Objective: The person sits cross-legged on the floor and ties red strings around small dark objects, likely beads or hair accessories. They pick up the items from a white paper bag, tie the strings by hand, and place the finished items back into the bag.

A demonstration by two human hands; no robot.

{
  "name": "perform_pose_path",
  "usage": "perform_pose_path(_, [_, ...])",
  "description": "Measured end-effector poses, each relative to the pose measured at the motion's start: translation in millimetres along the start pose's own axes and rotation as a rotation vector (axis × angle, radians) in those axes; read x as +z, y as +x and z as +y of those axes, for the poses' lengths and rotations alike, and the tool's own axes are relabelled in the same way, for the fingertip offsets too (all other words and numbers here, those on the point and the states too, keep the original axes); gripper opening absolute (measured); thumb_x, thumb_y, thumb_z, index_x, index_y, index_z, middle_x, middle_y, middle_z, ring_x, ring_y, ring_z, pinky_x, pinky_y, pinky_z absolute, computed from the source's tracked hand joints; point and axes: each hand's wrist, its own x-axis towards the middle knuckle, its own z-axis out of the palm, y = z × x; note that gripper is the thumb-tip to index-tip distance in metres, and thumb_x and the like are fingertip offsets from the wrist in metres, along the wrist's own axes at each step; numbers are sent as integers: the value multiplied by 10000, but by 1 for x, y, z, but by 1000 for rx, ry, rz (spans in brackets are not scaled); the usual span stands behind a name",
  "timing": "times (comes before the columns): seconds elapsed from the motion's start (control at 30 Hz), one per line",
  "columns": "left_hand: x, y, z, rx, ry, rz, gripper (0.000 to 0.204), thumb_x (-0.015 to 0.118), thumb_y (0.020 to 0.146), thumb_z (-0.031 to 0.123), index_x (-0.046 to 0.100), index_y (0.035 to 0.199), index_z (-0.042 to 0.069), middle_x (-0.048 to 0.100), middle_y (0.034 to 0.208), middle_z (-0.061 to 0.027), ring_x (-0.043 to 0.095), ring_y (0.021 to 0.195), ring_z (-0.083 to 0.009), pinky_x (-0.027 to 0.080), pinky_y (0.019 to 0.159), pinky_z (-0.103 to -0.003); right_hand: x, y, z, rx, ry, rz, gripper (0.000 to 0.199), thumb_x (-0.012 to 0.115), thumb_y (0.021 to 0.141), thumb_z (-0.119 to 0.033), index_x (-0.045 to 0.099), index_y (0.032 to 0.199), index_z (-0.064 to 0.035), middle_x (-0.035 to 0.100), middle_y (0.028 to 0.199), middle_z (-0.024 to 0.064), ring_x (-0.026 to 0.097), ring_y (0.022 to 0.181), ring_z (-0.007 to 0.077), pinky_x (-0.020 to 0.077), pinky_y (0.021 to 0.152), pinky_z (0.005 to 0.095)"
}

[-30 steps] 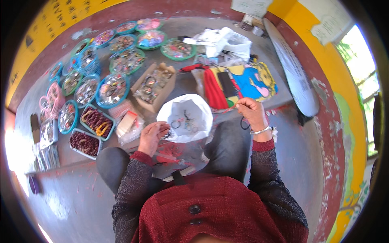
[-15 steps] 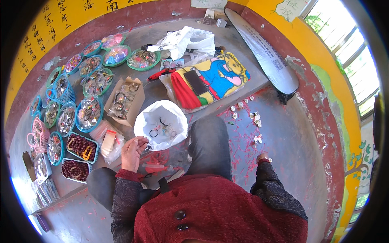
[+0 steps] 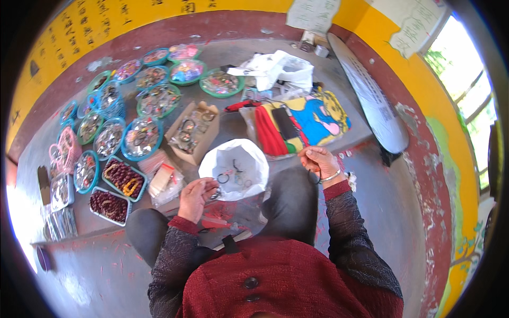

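A thin dark cord point(image 3: 316, 176) is being pinched in the right hand point(image 3: 317, 160), now lifted back beside the open white plastic bag point(image 3: 236, 167), while small rings point(image 3: 214, 195) are being held by the left hand point(image 3: 195, 197).

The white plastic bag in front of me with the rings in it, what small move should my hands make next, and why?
Probably bring the right hand across to the white plastic bag. That hand hangs off to the bag's right with a dark cord loop in its grip, apart from the bag. The left hand is already at the bag's near rim, fingers on small rings, so it seems placed to steady the open mouth.
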Motion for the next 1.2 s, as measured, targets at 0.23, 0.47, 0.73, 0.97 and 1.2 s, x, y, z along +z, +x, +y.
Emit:
perform_pose_path(0.23, [-18,5,4,14,9,61,246,434,917,120,552,1018,-71,610,973,-162,604,911,-217,498,813,-299,74,42,-8,-253,-23,-478,270,611,827,-262,604,784,4,535,628,60,363,433,33,217,370,170])
perform_pose_path(0.47, [4,5,9,-22,58,33,243,426,921,119,552,1007,-70,604,967,-156,598,904,-206,496,804,-291,-165,14,31,356,-1501,276,222,579,824,-252,635,892,-48,629,756,110,559,628,162,398,565,287])
perform_pose_path(0.73, [10,0,9,-50,2,29,249,418,923,118,552,1015,-71,603,975,-155,598,898,-207,494,810,-297,-89,2,19,340,-1434,417,251,574,802,-237,661,736,-10,659,720,107,644,687,189,496,656,332])
perform_pose_path(0.97, [5,-1,11,-13,-125,44,264,418,926,155,560,1017,-48,612,985,-156,596,937,-219,484,835,-307,104,63,26,-178,-682,-75,212,645,790,-184,636,871,12,617,769,28,559,732,86,450,671,235])
perform_pose_path(1.2, [-6,3,9,14,-189,64,251,428,924,145,554,1025,-47,605,1008,-154,590,963,-239,477,874,-342,164,96,105,5,-339,-290,170,693,762,-104,646,894,-8,624,799,8,552,741,65,444,666,209])
